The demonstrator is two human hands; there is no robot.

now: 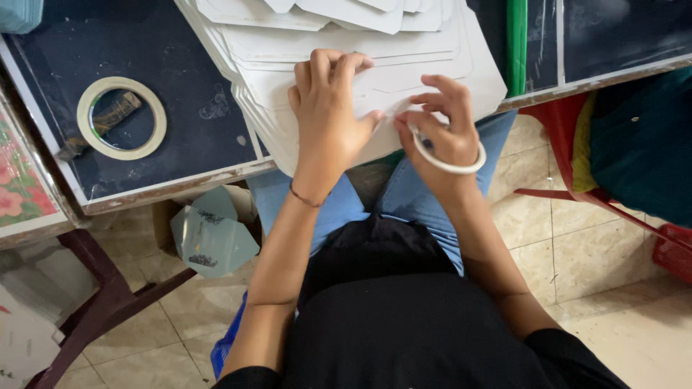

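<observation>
Pressing left hand [328, 108] flat on card stack [432, 79], right hand [440, 130] pinching tape roll [448, 160]

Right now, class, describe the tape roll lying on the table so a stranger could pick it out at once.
Start at the dark table, left of the stack of white card sheets. The tape roll lies flat there alone, a pale cream ring with the dark top showing through its middle. Unlike the thinner white ring around the right hand, nobody touches it.

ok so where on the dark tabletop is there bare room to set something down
Bare patches on the dark tabletop: between the tape roll and the stack of white card sheets, and above the roll. It is crowded where the left hand presses the stack and the right hand works beside it.
</observation>
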